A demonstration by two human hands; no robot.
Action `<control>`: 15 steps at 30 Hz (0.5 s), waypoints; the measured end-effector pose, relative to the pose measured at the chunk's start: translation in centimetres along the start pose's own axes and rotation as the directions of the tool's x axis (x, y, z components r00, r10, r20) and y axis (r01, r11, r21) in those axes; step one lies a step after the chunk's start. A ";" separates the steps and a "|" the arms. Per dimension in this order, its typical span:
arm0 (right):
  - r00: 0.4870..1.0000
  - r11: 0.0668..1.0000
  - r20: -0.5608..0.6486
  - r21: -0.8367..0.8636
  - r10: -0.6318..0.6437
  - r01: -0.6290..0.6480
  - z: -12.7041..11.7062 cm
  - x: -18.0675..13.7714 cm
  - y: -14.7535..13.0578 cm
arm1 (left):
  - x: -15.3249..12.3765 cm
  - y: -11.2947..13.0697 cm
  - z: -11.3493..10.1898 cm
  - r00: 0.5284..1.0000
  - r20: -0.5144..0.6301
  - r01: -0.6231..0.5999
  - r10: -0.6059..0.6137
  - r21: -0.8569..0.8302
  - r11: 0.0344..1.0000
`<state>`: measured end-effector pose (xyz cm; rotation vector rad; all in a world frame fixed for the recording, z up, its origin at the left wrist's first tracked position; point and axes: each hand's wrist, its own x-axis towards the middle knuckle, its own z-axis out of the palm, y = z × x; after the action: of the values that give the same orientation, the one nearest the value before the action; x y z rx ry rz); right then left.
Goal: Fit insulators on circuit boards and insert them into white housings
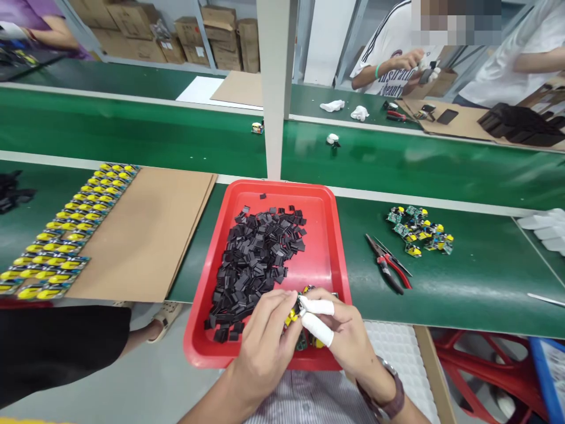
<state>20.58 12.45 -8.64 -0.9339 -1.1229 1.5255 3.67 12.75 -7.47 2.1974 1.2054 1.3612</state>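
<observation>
Over the near end of a red tray (329, 235), my left hand (269, 333) and my right hand (338, 327) meet with fingers closed on a small circuit board (291, 318) that has a yellow part. White finger covers sit on the right thumb and forefinger, which pinch the board's upper edge. My fingers hide much of the board. Beneath my hands, more boards with yellow parts lie partly covered in the tray. A heap of small black plastic pieces (258, 253) fills the tray's left side.
Red-handled pliers (388, 265) and tweezers lie right of the tray, near a cluster of circuit boards (421, 229). Rows of boards (70, 224) rest on cardboard (145, 229) at left. Beyond runs a green conveyor belt (176, 135) with a post (276, 88); co-workers stand across it.
</observation>
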 end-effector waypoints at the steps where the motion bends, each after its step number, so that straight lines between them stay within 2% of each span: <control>1: 1.000 1.000 0.000 -0.010 -0.009 0.009 0.1 0.0 -0.1 | 0.1 0.0 0.0 1.000 -0.003 -0.008 0.008 -0.002 1.000; 6: 0.994 0.992 -0.018 -0.075 -0.108 0.106 0.3 0.1 -0.3 | 0.3 0.1 -0.1 0.998 -0.002 -0.056 0.056 0.001 0.998; 11: 0.967 0.967 -0.064 -0.080 -0.248 0.243 -0.4 0.2 -0.7 | 0.3 -0.3 0.4 0.989 0.022 -0.147 0.146 0.013 0.989; 15: 0.939 0.919 -0.114 -0.273 -0.324 0.284 -0.2 -0.6 -1.5 | 0.6 -0.6 0.9 0.984 0.012 -0.177 0.177 0.032 0.984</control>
<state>21.33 12.05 -7.24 -0.9774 -1.3004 1.0532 4.24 13.76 -7.99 2.3801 1.0569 1.4049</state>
